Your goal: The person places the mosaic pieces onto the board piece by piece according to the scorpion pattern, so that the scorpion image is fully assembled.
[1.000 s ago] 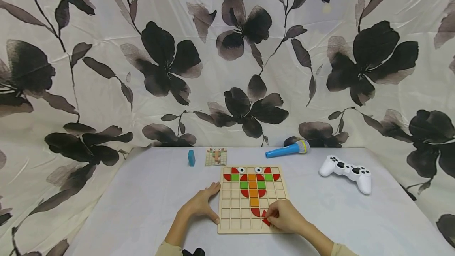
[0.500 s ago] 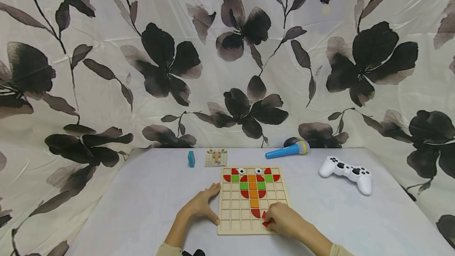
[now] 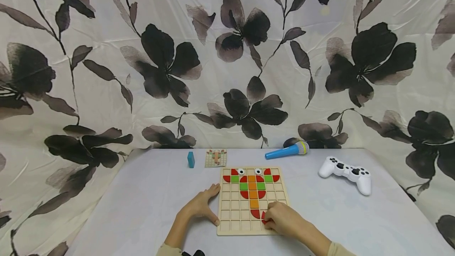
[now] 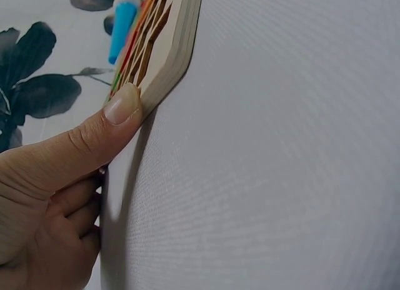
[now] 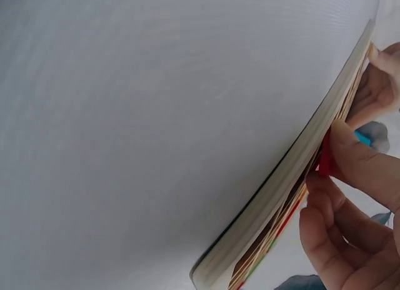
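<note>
A wooden grid board (image 3: 231, 227) lies on the table, holding red, green and orange pieces and two eye pieces in its upper and middle cells. My left hand (image 3: 200, 204) rests along its left edge, thumb and index finger spread apart; in the left wrist view the thumb (image 4: 119, 109) presses near the board's corner. Over the lower right cells, my right hand (image 3: 284, 218) pinches a small red piece (image 5: 325, 155) between thumb and fingertips. That piece is partly hidden by the fingers. Just left of it sits a red quarter-round piece (image 3: 255, 213).
Behind the board lie a small pattern card (image 3: 215, 158) and a blue block (image 3: 191, 160). A blue toy microphone (image 3: 287, 151) is at the back, and a white game controller (image 3: 345, 174) stands to the right. A floral cloth (image 3: 245, 70) hangs behind the table.
My right hand has turned and dropped slightly toward the board with the red piece, so less of the piece shows. The left hand has kept its place.
</note>
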`<action>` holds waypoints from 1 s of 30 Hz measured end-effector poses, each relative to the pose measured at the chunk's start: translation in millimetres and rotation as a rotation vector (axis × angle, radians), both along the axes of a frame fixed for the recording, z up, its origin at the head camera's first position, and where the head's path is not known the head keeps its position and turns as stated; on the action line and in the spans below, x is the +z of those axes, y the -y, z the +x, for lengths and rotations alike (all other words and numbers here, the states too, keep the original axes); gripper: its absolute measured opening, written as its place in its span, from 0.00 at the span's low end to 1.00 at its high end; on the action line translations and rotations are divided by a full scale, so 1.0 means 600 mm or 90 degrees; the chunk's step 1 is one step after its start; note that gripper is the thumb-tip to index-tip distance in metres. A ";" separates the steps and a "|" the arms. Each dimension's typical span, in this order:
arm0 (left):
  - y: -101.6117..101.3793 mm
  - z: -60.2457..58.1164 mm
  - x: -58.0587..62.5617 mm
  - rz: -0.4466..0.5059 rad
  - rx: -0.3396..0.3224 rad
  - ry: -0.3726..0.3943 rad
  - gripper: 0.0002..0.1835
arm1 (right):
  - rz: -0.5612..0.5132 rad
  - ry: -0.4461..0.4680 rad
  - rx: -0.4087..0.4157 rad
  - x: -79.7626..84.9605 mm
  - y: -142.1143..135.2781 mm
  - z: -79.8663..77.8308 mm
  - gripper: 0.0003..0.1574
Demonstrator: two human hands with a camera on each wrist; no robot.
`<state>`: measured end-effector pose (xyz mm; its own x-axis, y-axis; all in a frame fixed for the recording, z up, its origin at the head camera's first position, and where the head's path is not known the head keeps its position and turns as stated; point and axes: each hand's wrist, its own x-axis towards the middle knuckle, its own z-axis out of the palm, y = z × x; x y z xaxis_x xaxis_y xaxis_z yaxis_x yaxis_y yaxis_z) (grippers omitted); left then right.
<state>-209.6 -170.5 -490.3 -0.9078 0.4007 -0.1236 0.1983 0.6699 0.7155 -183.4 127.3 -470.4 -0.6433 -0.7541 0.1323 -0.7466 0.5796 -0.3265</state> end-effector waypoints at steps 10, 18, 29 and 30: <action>-0.001 0.002 0.000 0.001 0.007 -0.001 0.61 | 0.002 0.016 0.004 -0.002 0.001 -0.001 0.07; -0.003 0.003 0.001 -0.003 0.017 -0.001 0.61 | -0.026 0.059 -0.006 0.000 0.002 0.002 0.05; -0.004 0.003 -0.001 -0.004 0.022 0.002 0.61 | -0.026 0.056 -0.001 -0.001 -0.001 0.001 0.04; -0.003 0.003 -0.002 -0.004 0.023 0.002 0.61 | -0.027 0.056 -0.003 -0.001 -0.001 0.001 0.03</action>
<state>-207.9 -168.4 -491.5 -0.9212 0.3671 -0.1287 0.1716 0.6805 0.7123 -182.7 128.0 -471.2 -0.6575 -0.7460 0.1062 -0.7110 0.5676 -0.4151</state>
